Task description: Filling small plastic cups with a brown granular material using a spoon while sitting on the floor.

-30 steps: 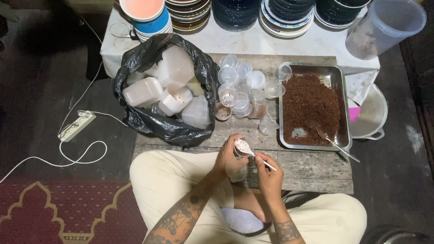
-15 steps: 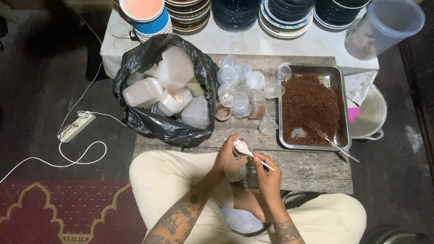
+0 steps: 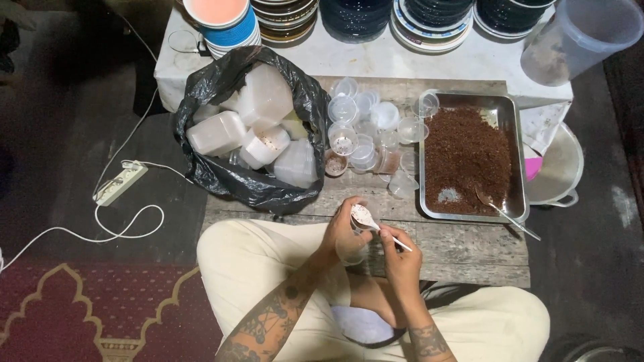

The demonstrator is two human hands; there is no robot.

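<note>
Head view: small clear cup mostly hidden inside left hand, fingers clenched around it.
Spoon: white spoon pinched in right hand, bowl over cup.

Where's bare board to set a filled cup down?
Bare wooden board lies right of the right hand, between the metal tray and the person's legs. A narrow strip runs between the black bag and the left hand. Crowded: the small clear cups fill the gap between bag and tray.
</note>
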